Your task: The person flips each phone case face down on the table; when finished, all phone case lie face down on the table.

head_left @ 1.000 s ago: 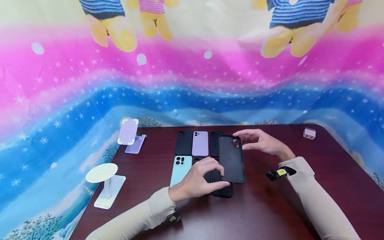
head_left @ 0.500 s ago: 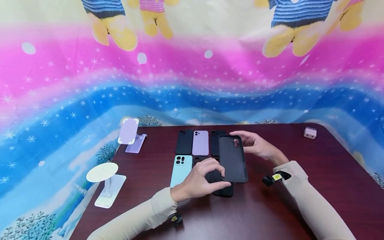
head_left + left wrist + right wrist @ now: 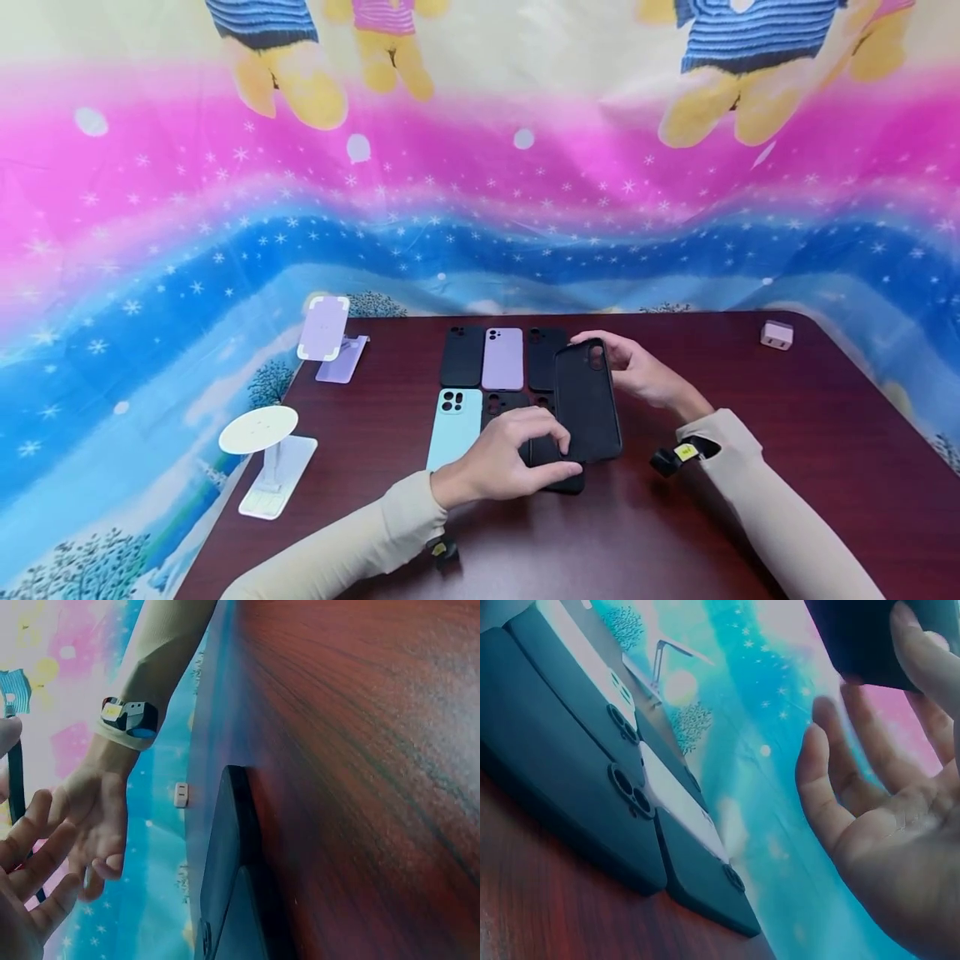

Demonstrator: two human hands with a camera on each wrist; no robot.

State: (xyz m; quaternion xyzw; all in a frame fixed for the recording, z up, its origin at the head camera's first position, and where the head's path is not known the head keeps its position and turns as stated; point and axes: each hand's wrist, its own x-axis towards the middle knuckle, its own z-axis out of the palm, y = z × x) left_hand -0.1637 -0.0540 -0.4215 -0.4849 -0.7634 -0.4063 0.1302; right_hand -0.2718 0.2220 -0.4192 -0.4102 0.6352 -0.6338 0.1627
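A black phone case (image 3: 588, 404) is held up with its hollow inner side towards the head camera, camera cutout at the top. At its lower left corner my left hand (image 3: 510, 454) pinches it between thumb and bent index finger. My right hand (image 3: 648, 375) holds the upper right edge, its fingers partly hidden behind the case. The right wrist view catches the right thumb (image 3: 922, 652) on the dark case (image 3: 866, 645). Below, phone cases lie in two rows: a black case (image 3: 461, 357), a lilac case (image 3: 502, 360), a mint case (image 3: 453, 429) and further black ones, partly covered.
To the left stand a lilac phone stand (image 3: 322, 329) and a white stand with a round top (image 3: 258, 429). A pale pink charger plug (image 3: 777, 335) sits at the far right of the dark red table (image 3: 750, 375). A printed cloth (image 3: 480, 208) hangs behind.
The right hand has shifted left and drawn further behind the held case. The case has moved slightly right and turned a little. The left hand has moved slightly right with it.
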